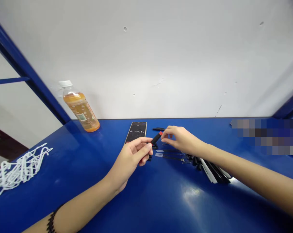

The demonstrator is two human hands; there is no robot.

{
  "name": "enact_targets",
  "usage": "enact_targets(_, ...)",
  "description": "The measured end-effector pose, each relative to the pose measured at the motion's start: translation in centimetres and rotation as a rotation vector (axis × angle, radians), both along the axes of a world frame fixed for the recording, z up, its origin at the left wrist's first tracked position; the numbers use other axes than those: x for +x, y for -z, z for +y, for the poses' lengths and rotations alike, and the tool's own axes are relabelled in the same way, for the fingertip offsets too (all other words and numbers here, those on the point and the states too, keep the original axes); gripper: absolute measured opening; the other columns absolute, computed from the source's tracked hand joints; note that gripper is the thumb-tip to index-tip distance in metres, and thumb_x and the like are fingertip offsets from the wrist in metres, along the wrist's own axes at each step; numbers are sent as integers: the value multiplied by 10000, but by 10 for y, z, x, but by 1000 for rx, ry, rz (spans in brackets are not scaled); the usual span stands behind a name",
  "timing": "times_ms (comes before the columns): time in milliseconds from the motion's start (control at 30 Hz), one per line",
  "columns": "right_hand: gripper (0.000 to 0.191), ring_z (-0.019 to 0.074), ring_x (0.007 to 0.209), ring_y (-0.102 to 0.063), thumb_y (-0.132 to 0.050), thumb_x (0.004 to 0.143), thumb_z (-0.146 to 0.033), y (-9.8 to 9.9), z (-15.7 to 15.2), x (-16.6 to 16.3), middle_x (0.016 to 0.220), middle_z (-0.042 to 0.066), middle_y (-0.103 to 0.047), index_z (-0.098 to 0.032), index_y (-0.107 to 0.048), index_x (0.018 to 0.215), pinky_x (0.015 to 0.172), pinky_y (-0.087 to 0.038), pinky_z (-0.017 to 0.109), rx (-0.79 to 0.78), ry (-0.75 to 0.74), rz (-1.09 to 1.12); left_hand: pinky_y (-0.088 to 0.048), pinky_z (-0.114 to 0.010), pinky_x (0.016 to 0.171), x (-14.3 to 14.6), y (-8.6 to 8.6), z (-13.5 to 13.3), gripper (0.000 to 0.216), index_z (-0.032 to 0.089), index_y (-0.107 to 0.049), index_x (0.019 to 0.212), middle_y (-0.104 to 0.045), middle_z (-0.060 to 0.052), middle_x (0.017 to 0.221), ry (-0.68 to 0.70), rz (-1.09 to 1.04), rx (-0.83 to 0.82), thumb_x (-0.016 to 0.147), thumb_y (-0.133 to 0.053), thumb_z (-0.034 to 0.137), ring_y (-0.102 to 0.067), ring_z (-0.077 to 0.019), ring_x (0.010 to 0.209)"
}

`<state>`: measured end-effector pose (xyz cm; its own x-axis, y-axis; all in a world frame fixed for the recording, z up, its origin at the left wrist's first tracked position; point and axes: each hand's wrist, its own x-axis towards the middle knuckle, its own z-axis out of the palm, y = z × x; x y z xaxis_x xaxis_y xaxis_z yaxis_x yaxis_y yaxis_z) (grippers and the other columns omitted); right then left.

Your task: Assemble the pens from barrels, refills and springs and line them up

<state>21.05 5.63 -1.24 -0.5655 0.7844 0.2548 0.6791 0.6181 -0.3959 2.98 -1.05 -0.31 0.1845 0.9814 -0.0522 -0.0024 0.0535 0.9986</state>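
Observation:
My left hand [136, 152] is closed around a short black pen barrel [156, 138] with a red end, which points up and to the right. Just right of that red end is my right hand [174, 137], its thumb and forefinger bent together in a pinch. Whatever may be between those fingertips is too small to make out. Below the hands lie several thin pen refills [169, 157] with clear ends. Small springs [186, 158] lie at their right, partly under my right forearm. Black and white pen barrels [211, 171] are bunched beneath that forearm.
A phone [137, 131] showing a timer lies behind my left hand. One black pen part [158, 129] is near the wall. A bottle of orange drink [82, 110] stands back left, and a tangle of white strips [17, 171] covers the blue table's [136, 207] left edge.

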Motion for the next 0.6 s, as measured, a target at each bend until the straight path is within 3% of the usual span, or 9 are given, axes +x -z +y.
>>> enact_targets(167,114,156,655,-589,-542,770,-199,11,16,-23,724,23,-666,-173,-647,733,589,-389,237,-11,-28,-71,-277,-183,453,-6,-2,2,248,122,-544,970,-488,8,682,-18,-45,27,784,-548,285,-358,-46,504)
enact_targets(367,141,157,641,-587,-519,748,-112,15,20,-30,678,28,-650,-164,-621,665,595,-385,240,-15,6,-99,-283,-175,448,-9,-3,3,219,136,-550,963,-490,14,677,-10,-24,56,798,-530,279,-362,-47,502)
enact_targets(600,115,143,699,-577,-475,831,-208,-10,-6,2,771,27,-646,-165,-581,814,626,-418,231,33,129,105,-326,-180,407,-10,2,0,195,156,-628,892,-557,14,634,-6,262,162,759,-566,284,-419,-46,393)
